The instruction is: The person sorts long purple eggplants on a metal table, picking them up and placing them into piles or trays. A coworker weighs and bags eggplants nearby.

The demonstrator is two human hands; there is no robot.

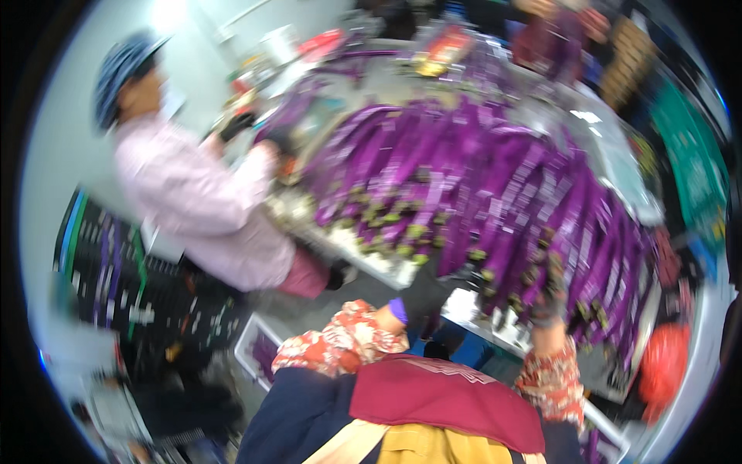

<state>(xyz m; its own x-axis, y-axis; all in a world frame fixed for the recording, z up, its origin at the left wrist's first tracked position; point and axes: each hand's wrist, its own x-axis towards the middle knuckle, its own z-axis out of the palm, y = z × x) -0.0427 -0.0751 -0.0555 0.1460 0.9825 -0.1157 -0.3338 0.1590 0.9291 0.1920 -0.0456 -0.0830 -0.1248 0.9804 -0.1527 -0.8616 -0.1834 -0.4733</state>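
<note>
Long purple eggplants lie side by side in a wide heap on a metal table, many with green stem ends towards me. At the table's near edge is my left hand, in a dark glove with a purple cuff; blur hides its fingers and whether it holds anything. My right hand, in a dark, patterned glove, reaches over the stem ends at the right part of the heap. It touches the eggplants there, but its grip is not clear. Both my forearms wear red floral sleeves.
A co-worker in a pink top stands at the left, gloved hands at the table. Another person's hands are at the far side. Clear plastic bags, a red bag, a green crate and a white crate surround the table.
</note>
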